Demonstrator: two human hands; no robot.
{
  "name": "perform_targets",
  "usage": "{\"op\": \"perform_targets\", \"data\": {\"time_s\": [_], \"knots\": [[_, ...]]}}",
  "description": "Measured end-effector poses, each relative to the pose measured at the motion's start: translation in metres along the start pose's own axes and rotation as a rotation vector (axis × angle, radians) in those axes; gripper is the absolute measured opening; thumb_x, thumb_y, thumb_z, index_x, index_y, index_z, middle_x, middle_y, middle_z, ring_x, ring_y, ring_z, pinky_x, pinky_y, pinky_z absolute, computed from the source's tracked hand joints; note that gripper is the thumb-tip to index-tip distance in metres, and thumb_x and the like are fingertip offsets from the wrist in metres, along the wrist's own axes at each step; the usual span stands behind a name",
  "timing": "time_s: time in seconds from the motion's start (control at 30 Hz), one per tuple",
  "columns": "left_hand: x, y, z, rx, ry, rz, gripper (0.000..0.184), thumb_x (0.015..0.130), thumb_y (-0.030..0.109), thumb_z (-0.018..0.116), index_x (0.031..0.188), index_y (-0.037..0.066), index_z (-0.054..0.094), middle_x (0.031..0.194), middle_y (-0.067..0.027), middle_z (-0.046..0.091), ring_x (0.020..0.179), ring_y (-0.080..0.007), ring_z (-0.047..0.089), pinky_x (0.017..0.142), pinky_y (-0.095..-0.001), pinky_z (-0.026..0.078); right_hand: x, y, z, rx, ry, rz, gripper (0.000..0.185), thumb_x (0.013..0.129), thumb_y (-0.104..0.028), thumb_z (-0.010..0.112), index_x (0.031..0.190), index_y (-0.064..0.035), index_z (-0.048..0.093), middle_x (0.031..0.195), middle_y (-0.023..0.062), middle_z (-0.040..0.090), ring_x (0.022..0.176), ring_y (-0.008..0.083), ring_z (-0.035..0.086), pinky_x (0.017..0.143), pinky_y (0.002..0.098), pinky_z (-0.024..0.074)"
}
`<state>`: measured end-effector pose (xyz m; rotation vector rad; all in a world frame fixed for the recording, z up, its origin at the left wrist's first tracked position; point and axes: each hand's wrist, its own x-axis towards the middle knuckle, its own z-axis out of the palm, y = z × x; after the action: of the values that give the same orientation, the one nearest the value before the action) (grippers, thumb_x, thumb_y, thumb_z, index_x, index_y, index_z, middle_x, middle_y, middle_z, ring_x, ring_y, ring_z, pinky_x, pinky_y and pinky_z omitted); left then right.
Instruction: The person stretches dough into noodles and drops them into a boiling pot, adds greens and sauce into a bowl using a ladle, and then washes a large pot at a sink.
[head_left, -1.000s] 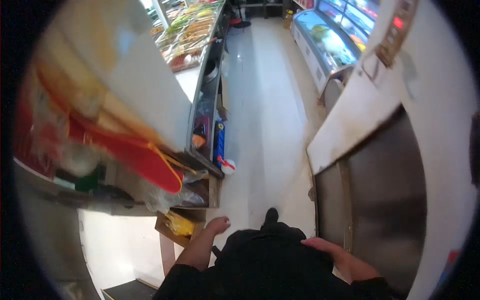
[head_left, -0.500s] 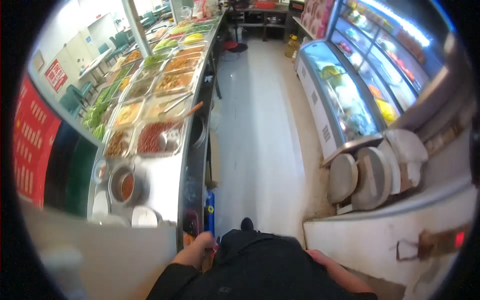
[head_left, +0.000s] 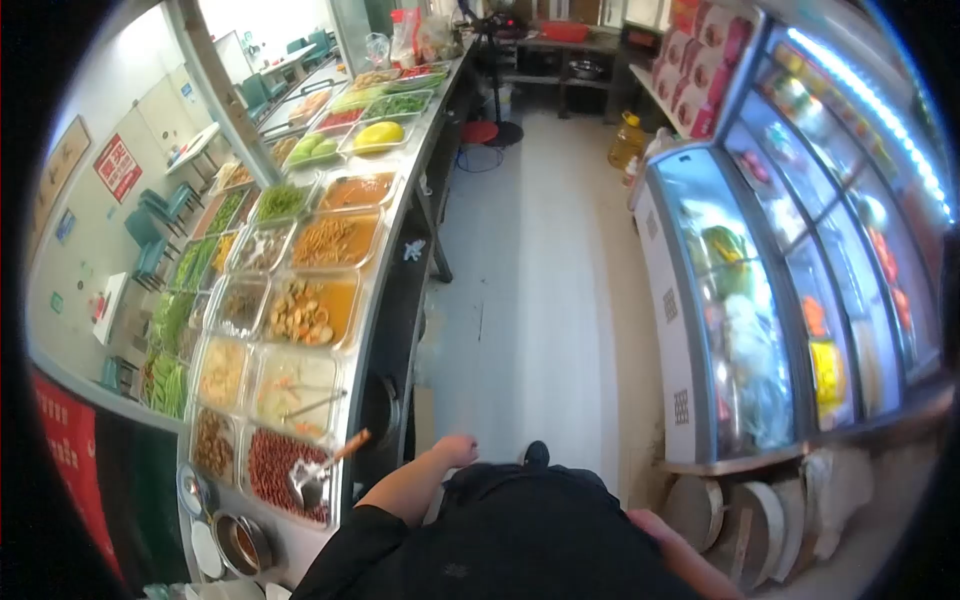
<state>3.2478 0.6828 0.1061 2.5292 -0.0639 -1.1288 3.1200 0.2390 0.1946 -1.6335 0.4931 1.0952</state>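
Observation:
My left hand (head_left: 458, 450) hangs in front of my body over the aisle floor, near the counter's edge. Its fingers look loosely curled, and nothing shows in them. Low at my right side is my right hand (head_left: 650, 522), its fingers mostly hidden behind my dark clothing. To the left of my left hand, a tray of red peanuts (head_left: 285, 470) sits on the counter with a slotted spoon (head_left: 310, 482) in it. Beyond it stand a tray with tongs (head_left: 295, 385) and a tray of sliced food in sauce (head_left: 310, 312). A metal pot (head_left: 242, 543) stands at the near end.
The long counter (head_left: 400, 215) with several food trays runs along my left. A glass-topped display case (head_left: 735, 310) and lit shelves (head_left: 830, 220) line the right, with round boards (head_left: 695, 508) below. The pale aisle floor (head_left: 540, 300) leads to a red stool (head_left: 480, 132) and an oil jug (head_left: 627, 140).
I have moved forward along the aisle, so the peanut tray and pot are now nearer and lower in view. My left hand has swung forward and right, away from the counter's end.

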Motion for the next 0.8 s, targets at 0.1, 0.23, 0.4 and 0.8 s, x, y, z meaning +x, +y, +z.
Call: {"op": "perform_targets", "data": {"time_s": [0.1, 0.23, 0.4, 0.8], "knots": [[0.042, -0.049, -0.047, 0.002, -0.31, -0.155, 0.036, 0.08, 0.035, 0.05, 0.095, 0.005, 0.064, 0.099, -0.017, 0.062, 0.091, -0.0332, 0.06, 0.08, -0.0416, 0.047, 0.036, -0.114, -0.04, 0.154, -0.042, 0.174, 0.037, 0.089, -0.036, 0.054, 0.098, -0.0018, 0.065, 0.086, 0.0043, 0.064, 0.079, 0.0134, 0.057, 0.074, 0.0288, 0.0451], [0.14, -0.18, -0.018, 0.059, 0.151, -0.053, 0.032, 0.08, 0.031, 0.051, 0.089, 0.005, 0.066, 0.096, -0.0157, 0.064, 0.089, -0.0334, 0.061, 0.078, -0.0444, 0.047, 0.141, -0.165, -0.116, -0.186, -0.096, -0.044, 0.035, 0.094, -0.028, 0.046, 0.11, -0.001, 0.061, 0.093, 0.005, 0.065, 0.084, 0.0119, 0.057, 0.078, 0.0285, 0.0451], [0.277, -0.195, -0.14, 0.388, -0.319, 0.025, 0.027, 0.084, 0.027, 0.05, 0.094, 0.007, 0.065, 0.098, -0.0134, 0.063, 0.089, -0.033, 0.06, 0.077, -0.0423, 0.049, 0.205, -0.356, -0.143, 0.145, 0.072, 0.126, 0.035, 0.093, -0.028, 0.045, 0.106, -0.0004, 0.061, 0.092, 0.0045, 0.065, 0.084, 0.0123, 0.056, 0.08, 0.0275, 0.0433], [0.599, 0.072, -0.66, -0.185, 0.234, 0.054, 0.025, 0.081, 0.025, 0.052, 0.094, 0.006, 0.061, 0.085, -0.0155, 0.063, 0.076, -0.0297, 0.061, 0.069, -0.0418, 0.049, 0.444, -0.478, -0.315, 0.105, 0.264, -0.125, 0.034, 0.092, -0.031, 0.048, 0.097, -0.0012, 0.064, 0.087, 0.001, 0.06, 0.082, 0.0107, 0.05, 0.072, 0.029, 0.0407]]}}
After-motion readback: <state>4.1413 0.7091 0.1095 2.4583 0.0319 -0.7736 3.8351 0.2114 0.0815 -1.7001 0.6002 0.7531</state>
